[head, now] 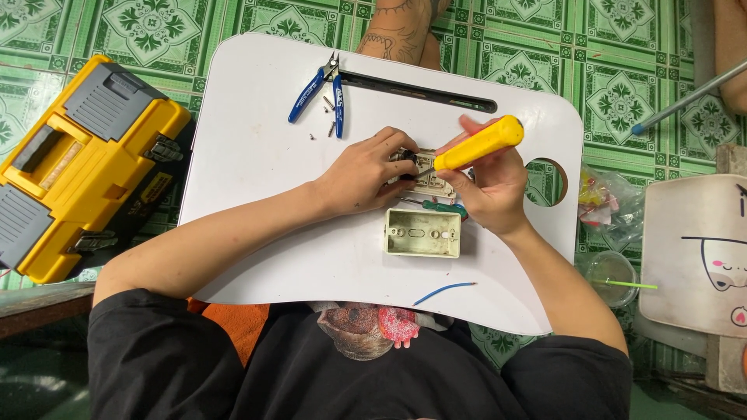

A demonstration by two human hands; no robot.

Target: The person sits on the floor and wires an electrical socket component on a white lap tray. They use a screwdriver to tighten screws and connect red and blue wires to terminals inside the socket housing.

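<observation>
Left hand [364, 175] grip clamps the switch plate [429, 180]; right hand [490, 187] grips a yellow screwdriver [476, 145] (tip on plate).

A single head-worn camera looks almost straight down over the wearer's chest and both forearms onto the white surface [257, 179], which lies across the lap and fills the centre of the frame at close, arm's-length range. The top of the frame faces away from the wearer. The margins take in the green patterned floor [622, 93] and a yellow toolbox [82, 163] at the left edge.
</observation>
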